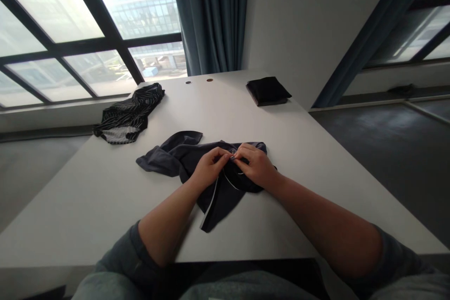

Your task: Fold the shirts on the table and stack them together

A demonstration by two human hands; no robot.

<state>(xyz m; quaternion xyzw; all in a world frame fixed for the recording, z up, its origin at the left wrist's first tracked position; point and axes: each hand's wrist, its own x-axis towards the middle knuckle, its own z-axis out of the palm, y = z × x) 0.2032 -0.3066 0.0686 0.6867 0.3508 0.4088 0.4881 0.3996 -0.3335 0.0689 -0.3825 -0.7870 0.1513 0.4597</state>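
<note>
A dark grey shirt [190, 155] with white piping lies crumpled on the white table in front of me. My left hand [212, 165] pinches the shirt's edge between thumb and fingers. Close against it, my right hand [256, 163] pinches the same part of the garment from the other side. A small pale ring-like button [232, 152] shows between the fingertips of both hands. The cloth under my right palm is partly hidden. One piped flap of the shirt hangs toward me, flat on the table.
A black garment with white stripes [131, 111] lies at the table's far left edge. A folded black cloth bundle [268, 91] sits at the back right. Two round cable holes are near the far edge of the table [197, 108]. Blue curtain [214, 18] and windows stand behind.
</note>
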